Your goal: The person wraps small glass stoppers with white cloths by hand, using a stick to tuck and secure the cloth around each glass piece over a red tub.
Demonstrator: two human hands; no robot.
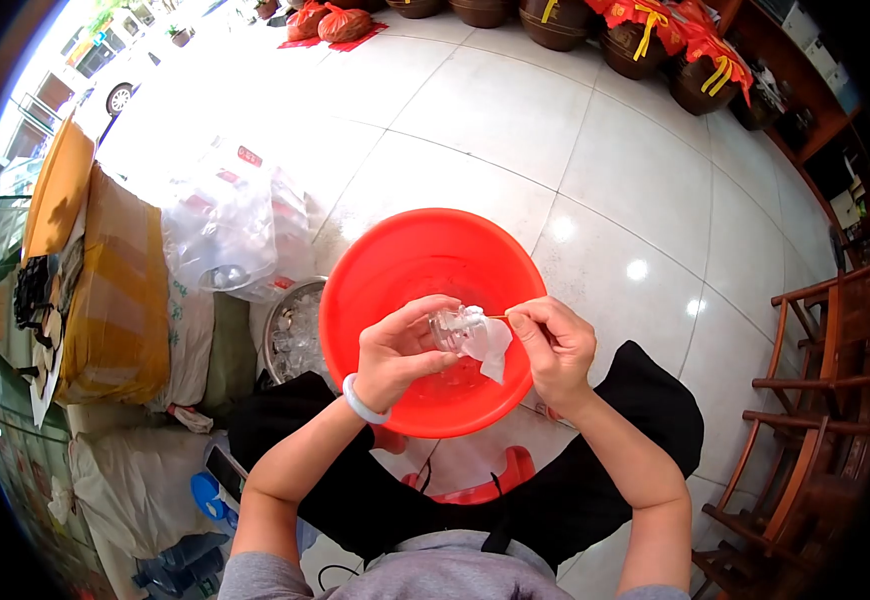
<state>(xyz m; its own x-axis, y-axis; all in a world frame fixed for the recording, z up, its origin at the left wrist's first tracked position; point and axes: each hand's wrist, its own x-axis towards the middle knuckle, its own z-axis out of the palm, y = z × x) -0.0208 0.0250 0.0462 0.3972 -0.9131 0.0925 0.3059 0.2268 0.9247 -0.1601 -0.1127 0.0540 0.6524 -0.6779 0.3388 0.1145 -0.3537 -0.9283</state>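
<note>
My left hand holds a small clear bottle by its body, tilted on its side over a large red basin. White tissue or thin cloth sits at the bottle's mouth and hangs down from it. In my right hand a thin yellowish stick is pinched between thumb and fingers, its far end at the white material. Whether the stick's tip is inside the bottle, I cannot tell. Some clear items or water lie in the basin, partly hidden by my hands.
Left of the basin stands a metal bowl of clear glass-like pieces. Behind it are a plastic bag and a taped cardboard box. Wooden chairs stand at the right, brown jars along the back. A red stool is beneath me.
</note>
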